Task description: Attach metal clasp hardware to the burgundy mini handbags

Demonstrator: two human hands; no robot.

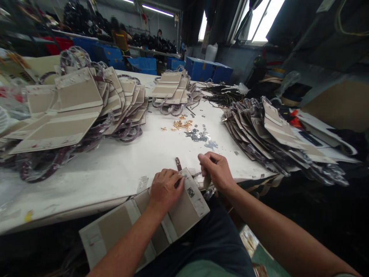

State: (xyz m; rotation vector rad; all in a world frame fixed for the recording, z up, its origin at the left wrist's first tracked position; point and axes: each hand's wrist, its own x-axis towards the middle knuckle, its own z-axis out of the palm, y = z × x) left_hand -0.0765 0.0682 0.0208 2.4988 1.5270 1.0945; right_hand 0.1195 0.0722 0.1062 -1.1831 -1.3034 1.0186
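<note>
A beige folded bag panel [184,215] with pale seams lies slanted across my lap and the table's front edge. My left hand [165,188] presses on its upper part with bent fingers, the fingertips beside a small metal piece near the corner. A dark strap end with a metal fitting [178,164] sticks out beyond the panel's top edge. Another small square metal plate [190,192] sits on the panel to the right. Just right of the panel's corner, my right hand [216,169] is closed in a fist. A greyish part shows below its fingers, too hidden to name.
On the white table [115,165] lie gold fittings [183,124] and a heap of flat metal plates [198,135]. Stacked bag pieces stand at left [77,96], at the back [170,86] and at right [259,130]. Dark straps [221,94] lie behind. A person [121,38] is far off.
</note>
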